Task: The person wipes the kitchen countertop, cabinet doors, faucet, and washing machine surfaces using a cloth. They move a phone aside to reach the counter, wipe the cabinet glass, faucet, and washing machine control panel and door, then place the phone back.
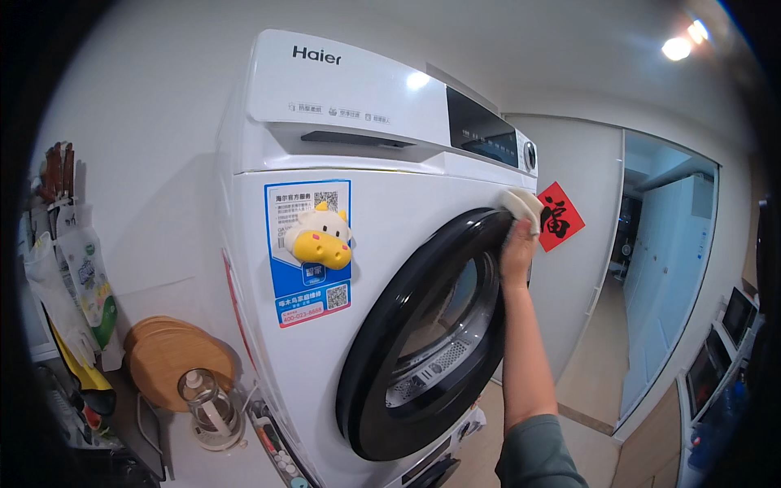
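My right hand point(518, 253) is raised with its fingers closed on a folded pale cloth point(522, 206). The cloth lies against the white front of a Haier front-loading machine point(390, 201), at the upper right of its round black door point(372, 360). Through the door's glass a metal drum part shows. A yellow and white cow-shaped ornament point(321, 241) sits over a blue and white sticker point(296, 282) on the left of the front. Above are the dark display point(482, 131) and a round knob point(529, 155). My left hand is out of view.
At lower left stand a glass kettle point(210, 405), round wooden boards point(174, 360), hanging gloves point(58, 293) and knives point(59, 171). Another machine's black door point(436, 474) shows below. On the right are a red paper decoration point(560, 216), a sliding door point(549, 341) and shelves point(711, 390).
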Action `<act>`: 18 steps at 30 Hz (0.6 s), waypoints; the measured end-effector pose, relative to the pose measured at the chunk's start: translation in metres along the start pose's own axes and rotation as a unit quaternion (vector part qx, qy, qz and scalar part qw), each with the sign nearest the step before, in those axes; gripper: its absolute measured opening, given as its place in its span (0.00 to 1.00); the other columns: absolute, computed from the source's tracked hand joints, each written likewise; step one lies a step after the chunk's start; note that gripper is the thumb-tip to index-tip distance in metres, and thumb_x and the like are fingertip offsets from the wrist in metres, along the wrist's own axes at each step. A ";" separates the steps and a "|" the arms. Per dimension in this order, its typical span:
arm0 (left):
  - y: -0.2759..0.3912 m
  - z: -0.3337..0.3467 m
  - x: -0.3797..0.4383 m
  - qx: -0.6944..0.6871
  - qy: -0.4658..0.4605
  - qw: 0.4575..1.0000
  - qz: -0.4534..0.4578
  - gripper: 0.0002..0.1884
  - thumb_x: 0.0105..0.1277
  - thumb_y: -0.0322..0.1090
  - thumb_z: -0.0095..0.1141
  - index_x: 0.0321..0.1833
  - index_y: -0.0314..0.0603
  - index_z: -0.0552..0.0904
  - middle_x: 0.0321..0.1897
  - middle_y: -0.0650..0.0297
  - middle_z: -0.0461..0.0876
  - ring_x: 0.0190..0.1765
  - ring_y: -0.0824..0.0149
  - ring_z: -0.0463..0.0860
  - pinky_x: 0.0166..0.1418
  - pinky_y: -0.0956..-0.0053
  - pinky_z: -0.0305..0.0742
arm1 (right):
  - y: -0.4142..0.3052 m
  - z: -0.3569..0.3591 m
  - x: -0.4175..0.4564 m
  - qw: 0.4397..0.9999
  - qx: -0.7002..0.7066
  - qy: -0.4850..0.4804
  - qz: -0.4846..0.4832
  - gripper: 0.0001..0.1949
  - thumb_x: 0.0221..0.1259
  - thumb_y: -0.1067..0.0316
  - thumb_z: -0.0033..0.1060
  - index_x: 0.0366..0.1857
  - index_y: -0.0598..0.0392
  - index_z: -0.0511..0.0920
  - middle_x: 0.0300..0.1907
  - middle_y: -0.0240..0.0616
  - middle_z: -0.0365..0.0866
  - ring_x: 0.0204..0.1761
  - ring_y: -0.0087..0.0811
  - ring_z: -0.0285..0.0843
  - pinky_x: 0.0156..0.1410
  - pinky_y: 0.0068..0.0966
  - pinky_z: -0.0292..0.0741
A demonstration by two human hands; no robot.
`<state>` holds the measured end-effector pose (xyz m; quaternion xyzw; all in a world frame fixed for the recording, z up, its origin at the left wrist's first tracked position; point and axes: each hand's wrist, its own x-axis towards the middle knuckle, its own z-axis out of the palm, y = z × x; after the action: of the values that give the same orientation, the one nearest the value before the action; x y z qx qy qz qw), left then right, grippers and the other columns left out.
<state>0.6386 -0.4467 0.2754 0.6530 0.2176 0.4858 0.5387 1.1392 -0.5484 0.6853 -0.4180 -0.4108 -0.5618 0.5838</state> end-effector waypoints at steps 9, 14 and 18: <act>-0.007 -0.004 0.000 0.007 0.002 1.000 0.015 0.17 0.76 0.29 0.46 0.64 0.31 0.64 0.43 0.56 0.78 0.37 0.69 0.79 0.43 0.76 0.75 | 0.084 -0.084 -0.146 0.942 -0.121 0.020 0.311 0.31 0.79 0.47 0.32 0.70 0.65 0.61 0.72 0.51 0.61 0.76 0.42 0.55 0.78 0.32 0.51; 0.012 0.016 0.005 -0.035 -0.025 0.999 -0.025 0.17 0.76 0.30 0.47 0.63 0.31 0.65 0.41 0.58 0.78 0.36 0.71 0.78 0.43 0.77 0.75 | 0.087 -0.091 -0.140 0.907 -0.095 0.105 0.398 0.27 0.77 0.52 0.39 0.68 0.62 0.65 0.68 0.52 0.67 0.72 0.45 0.62 0.75 0.35 0.57; 0.012 0.016 0.007 -0.015 -0.033 0.999 -0.008 0.16 0.76 0.30 0.48 0.61 0.31 0.66 0.41 0.59 0.78 0.36 0.72 0.78 0.42 0.77 0.75 | 0.028 -0.030 -0.072 0.962 -0.005 0.077 0.262 0.28 0.76 0.56 0.44 0.72 0.61 0.57 0.75 0.53 0.52 0.78 0.47 0.46 0.79 0.38 0.47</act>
<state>0.6531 -0.4527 0.2906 0.6589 0.1978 0.4625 0.5592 1.1657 -0.5534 0.6065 -0.4693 -0.2381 -0.4216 0.7385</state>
